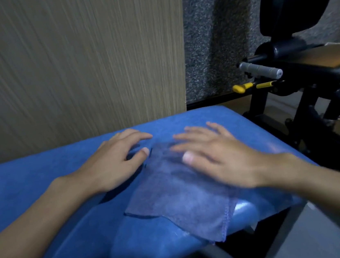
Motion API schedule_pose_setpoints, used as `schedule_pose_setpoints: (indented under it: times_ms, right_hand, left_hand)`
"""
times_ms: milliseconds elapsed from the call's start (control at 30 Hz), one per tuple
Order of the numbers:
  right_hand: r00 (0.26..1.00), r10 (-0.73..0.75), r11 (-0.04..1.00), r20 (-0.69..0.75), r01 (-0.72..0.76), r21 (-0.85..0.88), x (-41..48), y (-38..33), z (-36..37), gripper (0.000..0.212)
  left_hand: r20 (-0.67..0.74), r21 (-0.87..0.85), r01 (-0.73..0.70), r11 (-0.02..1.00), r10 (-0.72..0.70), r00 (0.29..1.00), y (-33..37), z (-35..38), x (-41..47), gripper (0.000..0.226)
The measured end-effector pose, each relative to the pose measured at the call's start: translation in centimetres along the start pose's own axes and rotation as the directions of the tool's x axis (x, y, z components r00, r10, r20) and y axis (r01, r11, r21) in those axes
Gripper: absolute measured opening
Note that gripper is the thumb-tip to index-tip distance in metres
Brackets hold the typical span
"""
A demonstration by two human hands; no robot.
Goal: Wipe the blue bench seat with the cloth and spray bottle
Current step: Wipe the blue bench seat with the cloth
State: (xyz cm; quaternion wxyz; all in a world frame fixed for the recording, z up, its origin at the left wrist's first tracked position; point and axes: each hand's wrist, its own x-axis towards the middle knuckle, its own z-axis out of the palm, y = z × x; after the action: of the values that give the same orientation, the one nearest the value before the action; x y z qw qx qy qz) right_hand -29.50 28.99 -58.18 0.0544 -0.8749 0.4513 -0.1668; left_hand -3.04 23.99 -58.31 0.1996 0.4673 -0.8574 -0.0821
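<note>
Wiping step: right hand (pixel 217 157), flat and spread, presses cloth (pixel 179 194) at frame centre on seat (pixel 32 184); left hand (pixel 115 163) open, empty beside it; next, probably sweep toward unwiped left.

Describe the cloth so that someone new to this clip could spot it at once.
Find the blue bench seat that fills the lower frame. The cloth lies flat on it, under the right hand, beside the left hand. It is paler and greyer than the seat, with a stitched hem.
</note>
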Motion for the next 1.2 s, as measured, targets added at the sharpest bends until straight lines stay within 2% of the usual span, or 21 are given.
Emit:
schedule_pose_setpoints:
  times_ms: [67,100,167,233,367,467,633,733,867,967,1067,1200]
  right_hand:
    - [0.979,0.164,0.986,-0.119,-0.159,0.051,-1.3,3.8,-1.1,0.077]
    - [0.965,0.230,0.973,-0.124,-0.226,0.043,-1.6,5.1,-1.2,0.075]
    - [0.949,0.313,0.950,-0.045,-0.314,-0.005,-1.7,7.7,-0.9,0.069]
    - [0.942,0.334,0.941,0.039,-0.331,-0.071,-2.2,8.1,-0.5,0.075]
    - [0.951,0.307,0.947,0.032,-0.302,-0.107,-2.9,7.6,-0.2,0.086]
    - [0.951,0.310,0.944,0.008,-0.307,-0.119,-3.5,7.1,0.0,0.084]
    - [0.953,0.303,0.945,0.004,-0.301,-0.126,-3.3,7.3,0.1,0.082]
    - [0.954,0.299,0.945,-0.001,-0.296,-0.137,-3.1,7.4,0.2,0.081]
    - [0.955,0.295,0.949,-0.008,-0.294,-0.116,-3.1,7.7,0.4,0.077]
    - [0.953,0.301,0.948,-0.027,-0.302,-0.099,-3.1,7.7,0.4,0.079]
    - [0.950,0.312,0.947,-0.035,-0.313,-0.076,-3.1,7.6,0.2,0.083]
    - [0.943,0.334,0.935,-0.004,-0.332,-0.127,-3.2,6.7,-0.4,0.090]
  left_hand:
    - [0.041,0.090,-0.132,0.987,0.129,0.991,4.6,0.4,-0.4,0.053]
    - [0.106,0.132,-0.187,0.973,0.174,0.979,6.5,0.8,-0.9,0.057]
    - [0.262,0.222,-0.234,0.947,0.174,0.949,9.2,2.8,-0.7,0.068]
    - [0.368,0.255,-0.237,0.937,0.133,0.920,10.2,4.4,-0.8,0.073]
    - [0.382,0.290,-0.207,0.935,0.085,0.920,8.7,4.7,0.3,0.074]
    - [0.359,0.301,-0.116,0.946,0.000,0.933,6.3,4.5,2.9,0.078]
    - [0.186,0.328,0.232,0.916,-0.303,0.935,-1.2,3.5,8.9,0.085]
    - [0.160,0.348,0.259,0.901,-0.329,0.931,-2.2,3.9,9.4,0.084]
    - [0.229,0.325,0.167,0.931,-0.249,0.941,1.7,4.3,6.5,0.087]
    - [0.326,0.342,-0.072,0.937,-0.046,0.944,6.4,4.5,2.5,0.081]
    - [0.418,0.275,-0.270,0.923,0.138,0.898,10.2,4.6,-1.2,0.073]
    - [0.417,0.262,-0.286,0.922,0.159,0.895,9.8,4.2,-1.7,0.069]
